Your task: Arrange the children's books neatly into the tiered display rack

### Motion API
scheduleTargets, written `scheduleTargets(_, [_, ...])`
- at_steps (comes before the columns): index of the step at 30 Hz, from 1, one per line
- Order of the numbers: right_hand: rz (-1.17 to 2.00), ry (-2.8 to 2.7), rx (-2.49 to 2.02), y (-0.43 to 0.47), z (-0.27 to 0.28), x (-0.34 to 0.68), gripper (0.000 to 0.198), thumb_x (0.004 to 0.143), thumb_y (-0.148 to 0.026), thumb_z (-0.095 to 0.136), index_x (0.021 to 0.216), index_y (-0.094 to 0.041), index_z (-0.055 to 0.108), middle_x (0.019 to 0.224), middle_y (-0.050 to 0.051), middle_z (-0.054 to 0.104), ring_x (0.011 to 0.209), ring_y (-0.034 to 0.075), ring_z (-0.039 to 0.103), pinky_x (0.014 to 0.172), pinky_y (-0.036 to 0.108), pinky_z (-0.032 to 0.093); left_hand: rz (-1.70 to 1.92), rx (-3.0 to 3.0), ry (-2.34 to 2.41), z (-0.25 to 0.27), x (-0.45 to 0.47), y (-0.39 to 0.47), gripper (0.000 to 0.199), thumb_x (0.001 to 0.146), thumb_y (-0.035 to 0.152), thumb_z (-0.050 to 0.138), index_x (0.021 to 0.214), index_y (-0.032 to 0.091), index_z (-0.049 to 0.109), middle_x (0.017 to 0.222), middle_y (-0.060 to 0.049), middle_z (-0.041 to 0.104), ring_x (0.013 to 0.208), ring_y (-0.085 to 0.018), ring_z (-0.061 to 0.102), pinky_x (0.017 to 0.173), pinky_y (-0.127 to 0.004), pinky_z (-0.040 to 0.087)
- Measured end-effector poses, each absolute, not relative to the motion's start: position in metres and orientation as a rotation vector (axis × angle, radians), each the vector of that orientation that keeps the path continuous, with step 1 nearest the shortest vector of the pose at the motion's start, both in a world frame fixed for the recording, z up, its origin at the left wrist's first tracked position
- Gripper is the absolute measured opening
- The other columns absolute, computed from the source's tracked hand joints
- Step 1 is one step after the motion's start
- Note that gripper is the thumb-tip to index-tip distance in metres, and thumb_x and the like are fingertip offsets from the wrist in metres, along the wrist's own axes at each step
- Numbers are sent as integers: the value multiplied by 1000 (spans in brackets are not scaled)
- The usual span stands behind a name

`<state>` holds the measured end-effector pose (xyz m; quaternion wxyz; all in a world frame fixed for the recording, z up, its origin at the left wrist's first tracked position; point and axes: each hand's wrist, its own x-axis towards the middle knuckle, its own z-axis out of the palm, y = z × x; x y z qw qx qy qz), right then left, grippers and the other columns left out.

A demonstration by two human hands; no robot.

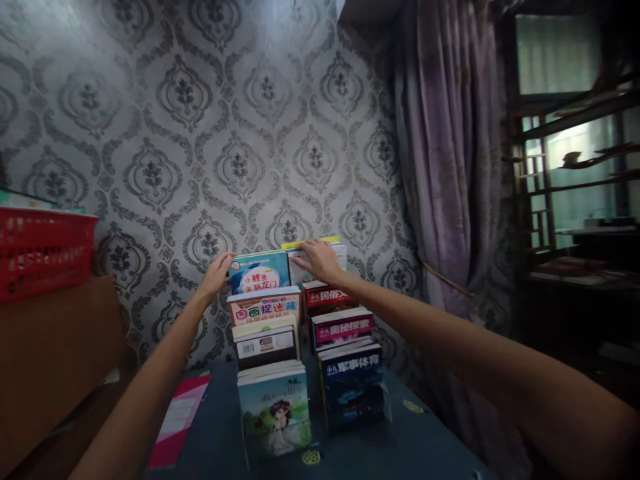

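Observation:
My left hand (pixel 220 272) grips the left edge of a blue picture book (pixel 260 272), which stands upright in the back row of the left column of a tiered rack. My right hand (pixel 320 259) is closed at that book's upper right corner, reaching across the front of a white book (pixel 341 259) in the right column. Its fingertips are partly hidden. Below the blue book stand a colorful picture book (pixel 265 309), a dark book with a barcode label (pixel 266 345) and a green book with a drawn girl (pixel 275 413).
The right column also holds a red book (pixel 327 297), a pink book (pixel 345 327) and a dark blue book (pixel 354 387). A pink booklet (pixel 180 420) lies on the dark table (pixel 220 433). At left, a red basket (pixel 47 247) sits on a cardboard box (pixel 60 353). A curtain (pixel 450 167) hangs right.

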<state>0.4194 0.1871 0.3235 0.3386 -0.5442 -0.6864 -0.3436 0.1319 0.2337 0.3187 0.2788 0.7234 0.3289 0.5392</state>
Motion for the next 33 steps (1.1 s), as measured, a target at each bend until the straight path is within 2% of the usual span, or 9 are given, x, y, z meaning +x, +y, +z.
scheduleTargets(5, [-968, -1667, -1508, 182, 318, 400, 38, 91, -45, 57, 113, -13, 60, 115, 16, 66, 109, 30, 53, 92, 39, 34, 1446, 1933, 897, 316, 132, 235, 39, 89, 51, 48, 115, 24, 58, 87, -2, 60, 72, -15, 55, 57, -24, 50])
scheduleTargets(14, [-955, -1661, -1488, 187, 318, 402, 29, 91, -38, 54, 109, -16, 59, 113, 15, 65, 107, 31, 53, 91, 40, 35, 1442, 2012, 938, 315, 131, 243, 44, 89, 52, 44, 121, 24, 57, 94, -3, 63, 77, -17, 59, 64, -30, 54])
scheduleTargets(17, [-954, -1690, -1454, 189, 317, 407, 31, 91, -39, 56, 111, -15, 60, 115, 15, 65, 108, 30, 52, 92, 40, 36, 1538, 2238, 1061, 318, 132, 246, 45, 91, 46, 41, 125, 21, 57, 111, -9, 66, 99, -23, 62, 85, -40, 54])
scheduleTargets(19, [-939, -1716, -1423, 190, 315, 411, 30, 92, -37, 56, 111, -15, 60, 115, 15, 65, 109, 30, 53, 94, 39, 37, 1649, 2458, 1125, 322, 134, 247, 46, 93, 41, 40, 129, 18, 56, 124, -12, 63, 116, -26, 57, 102, -44, 45])
scheduleTargets(21, [-931, -1740, -1365, 190, 312, 417, 27, 92, -34, 56, 112, -16, 61, 117, 14, 65, 111, 29, 53, 95, 38, 38, 1708, 2663, 1151, 326, 138, 246, 47, 95, 39, 38, 134, 17, 55, 132, -13, 60, 125, -27, 51, 110, -45, 38])
scheduleTargets(29, [-977, -1669, -1313, 192, 319, 451, 36, 98, -30, 44, 128, -16, 56, 138, 14, 57, 128, 28, 48, 108, 43, 31, 1618, 2943, 1152, 341, 169, 225, 39, 99, 35, 37, 127, 21, 60, 126, -9, 63, 120, -23, 55, 106, -41, 42])
scheduleTargets(33, [-955, -1734, -1463, 193, 331, 463, 38, 101, -35, 38, 133, -19, 53, 132, 13, 62, 124, 28, 52, 110, 48, 28, 1691, 2907, 1033, 343, 173, 214, 39, 99, 36, 35, 119, 18, 63, 121, -10, 64, 116, -23, 57, 103, -40, 45])
